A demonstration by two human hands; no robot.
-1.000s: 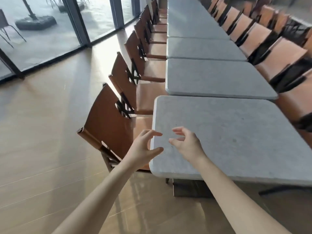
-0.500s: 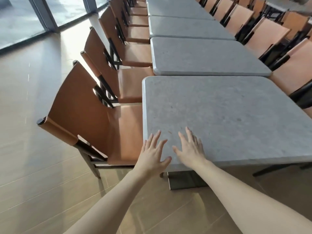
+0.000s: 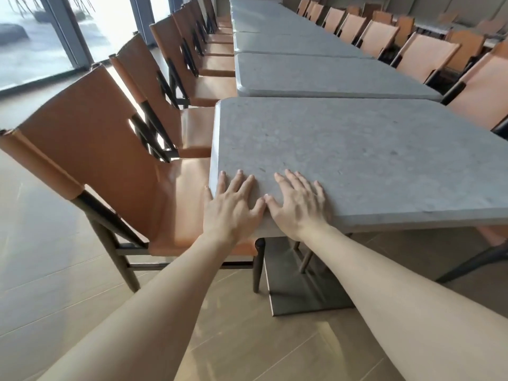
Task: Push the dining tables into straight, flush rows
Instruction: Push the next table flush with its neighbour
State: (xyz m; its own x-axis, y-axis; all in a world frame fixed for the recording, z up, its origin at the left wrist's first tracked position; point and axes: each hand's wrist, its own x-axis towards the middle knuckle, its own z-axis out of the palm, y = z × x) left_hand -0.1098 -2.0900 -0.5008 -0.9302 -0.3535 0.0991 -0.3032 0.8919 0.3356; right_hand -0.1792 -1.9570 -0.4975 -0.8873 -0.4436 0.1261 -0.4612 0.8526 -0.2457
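Observation:
A grey stone-topped dining table [image 3: 343, 149] is the nearest one in a long row. Its left edge juts further left than the second table [image 3: 324, 75] behind it, with a thin seam between the two. My left hand [image 3: 233, 207] lies flat with spread fingers on the near left corner of the nearest table. My right hand [image 3: 299, 204] lies flat beside it on the near edge, thumb next to my left thumb. More grey tables [image 3: 280, 26] continue the row into the distance.
Brown leather chairs [image 3: 115, 160] line the left side, seats tucked under the tables. Lighter chairs [image 3: 423, 56] line the right side. The nearest table's dark metal base plate [image 3: 297, 287] stands on the wooden floor [image 3: 41, 270]. Glass walls [image 3: 35, 45] run along the left.
Both hands came down from hovering above the tabletop to lying flat on its near left corner. The view has moved lower and closer to the table.

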